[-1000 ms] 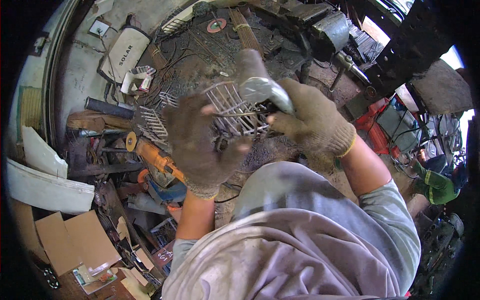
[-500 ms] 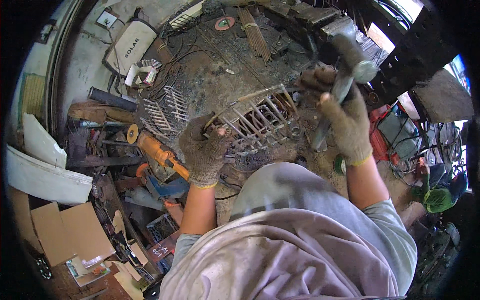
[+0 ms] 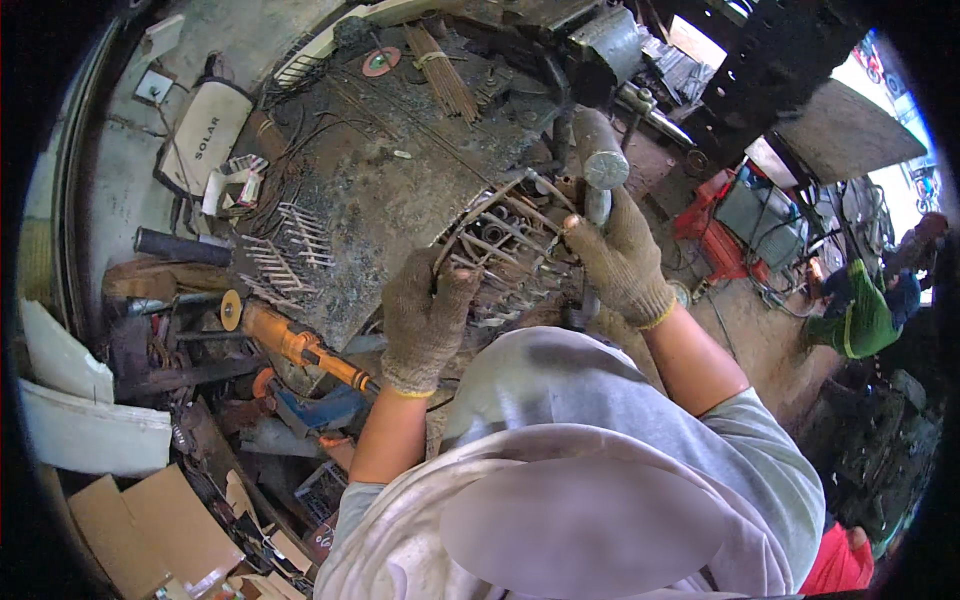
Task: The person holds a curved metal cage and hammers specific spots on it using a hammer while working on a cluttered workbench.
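Note:
My left hand (image 3: pixel 428 318), in a brown knit glove, is closed on the near left end of a welded metal-rod frame (image 3: pixel 492 203). The frame has several cross bars and sits tilted in front of my knees. My right hand (image 3: pixel 622 262), gloved alike, grips a hammer (image 3: pixel 602 150) by its handle. The heavy cylindrical head stands above the hand, just right of the frame's far corner. My right thumb lies near the frame's right bar; I cannot tell whether they touch.
An orange angle grinder (image 3: pixel 290 337) lies left of my left hand. Small rod grilles (image 3: pixel 300 235) and a tied rod bundle (image 3: pixel 440 72) lie farther off. Cardboard (image 3: pixel 150 530) is at lower left. At right stand a red-and-grey machine (image 3: pixel 750 225) and a person in green (image 3: pixel 860 315).
My right hand has brought the hammer left and inward, close to the frame. My left hand keeps its hold on the frame. The whole view has shifted, and red clothing shows at lower right.

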`<act>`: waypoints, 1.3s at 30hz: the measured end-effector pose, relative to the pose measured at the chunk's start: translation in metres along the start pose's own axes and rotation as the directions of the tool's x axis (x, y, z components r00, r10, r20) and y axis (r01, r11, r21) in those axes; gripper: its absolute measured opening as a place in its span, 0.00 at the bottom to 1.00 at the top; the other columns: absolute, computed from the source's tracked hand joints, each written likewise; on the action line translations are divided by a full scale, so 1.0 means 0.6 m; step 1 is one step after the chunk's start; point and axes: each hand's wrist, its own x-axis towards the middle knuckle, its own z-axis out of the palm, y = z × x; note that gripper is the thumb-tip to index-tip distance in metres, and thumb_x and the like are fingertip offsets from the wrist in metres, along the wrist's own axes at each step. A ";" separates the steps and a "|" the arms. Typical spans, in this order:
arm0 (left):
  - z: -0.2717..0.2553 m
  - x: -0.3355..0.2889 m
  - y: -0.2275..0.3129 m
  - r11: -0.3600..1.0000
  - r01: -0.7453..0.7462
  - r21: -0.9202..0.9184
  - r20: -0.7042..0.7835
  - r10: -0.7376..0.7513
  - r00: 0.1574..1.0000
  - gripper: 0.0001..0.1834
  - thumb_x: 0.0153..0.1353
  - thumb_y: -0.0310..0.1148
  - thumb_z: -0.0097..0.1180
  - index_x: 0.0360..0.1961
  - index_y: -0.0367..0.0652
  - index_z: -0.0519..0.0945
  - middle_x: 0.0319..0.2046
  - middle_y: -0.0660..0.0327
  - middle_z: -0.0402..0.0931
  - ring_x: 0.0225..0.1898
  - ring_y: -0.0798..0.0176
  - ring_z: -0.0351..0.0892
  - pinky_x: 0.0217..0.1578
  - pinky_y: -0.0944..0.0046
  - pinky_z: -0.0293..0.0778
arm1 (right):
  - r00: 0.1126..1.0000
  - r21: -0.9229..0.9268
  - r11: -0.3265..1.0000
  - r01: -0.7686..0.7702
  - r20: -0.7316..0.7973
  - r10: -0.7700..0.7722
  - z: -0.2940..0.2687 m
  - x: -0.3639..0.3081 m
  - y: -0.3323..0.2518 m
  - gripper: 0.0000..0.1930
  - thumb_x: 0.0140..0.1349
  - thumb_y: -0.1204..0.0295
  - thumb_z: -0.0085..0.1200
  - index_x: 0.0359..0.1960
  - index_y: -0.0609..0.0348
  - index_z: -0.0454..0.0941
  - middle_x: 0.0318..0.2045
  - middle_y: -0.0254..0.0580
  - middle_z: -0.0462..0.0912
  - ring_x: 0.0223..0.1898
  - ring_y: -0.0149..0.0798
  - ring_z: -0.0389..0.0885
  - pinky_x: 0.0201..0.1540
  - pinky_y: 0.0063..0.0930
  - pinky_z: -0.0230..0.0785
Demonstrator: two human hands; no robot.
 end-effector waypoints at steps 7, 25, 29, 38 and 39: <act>0.015 -0.001 -0.021 0.996 -0.018 0.092 0.034 0.015 0.999 0.20 0.64 0.50 0.58 0.37 0.40 0.82 0.29 0.51 0.80 0.29 0.46 0.80 0.33 0.54 0.74 | 0.999 -0.444 0.896 0.018 -0.037 -0.038 -0.019 -0.085 0.060 0.23 0.63 0.59 0.54 0.57 0.57 0.71 0.43 0.58 0.80 0.48 0.60 0.78 0.48 0.47 0.71; 0.157 0.013 0.020 0.848 -0.216 0.484 0.036 0.227 0.973 0.14 0.65 0.42 0.57 0.41 0.44 0.84 0.27 0.52 0.83 0.25 0.51 0.82 0.24 0.55 0.76 | 0.959 -0.332 0.941 0.067 0.282 0.031 -0.140 -0.069 0.100 0.22 0.63 0.57 0.53 0.51 0.62 0.74 0.36 0.59 0.82 0.39 0.63 0.80 0.41 0.48 0.72; 0.183 0.009 0.031 0.789 -0.202 0.580 0.038 0.222 0.974 0.13 0.65 0.42 0.56 0.41 0.45 0.84 0.26 0.52 0.82 0.24 0.50 0.82 0.24 0.55 0.76 | 0.847 -0.086 0.901 0.424 0.391 -0.361 -0.197 -0.066 0.124 0.31 0.61 0.48 0.51 0.49 0.69 0.74 0.33 0.60 0.82 0.36 0.62 0.82 0.39 0.49 0.72; 0.155 -0.003 0.066 0.821 -0.139 0.554 0.023 0.151 0.988 0.13 0.64 0.43 0.57 0.31 0.45 0.81 0.20 0.52 0.77 0.20 0.49 0.78 0.22 0.52 0.73 | 0.898 -0.158 0.968 0.193 0.427 -0.110 -0.193 -0.035 0.131 0.23 0.64 0.57 0.50 0.52 0.63 0.73 0.32 0.63 0.80 0.37 0.67 0.78 0.38 0.53 0.70; 0.149 -0.008 0.061 0.781 -0.172 0.600 0.067 0.165 0.984 0.13 0.64 0.43 0.57 0.31 0.45 0.80 0.20 0.52 0.77 0.20 0.49 0.78 0.22 0.52 0.73 | 0.891 -0.099 0.973 0.209 0.429 -0.148 -0.198 -0.053 0.116 0.24 0.63 0.55 0.50 0.51 0.64 0.74 0.32 0.61 0.81 0.36 0.65 0.79 0.37 0.52 0.70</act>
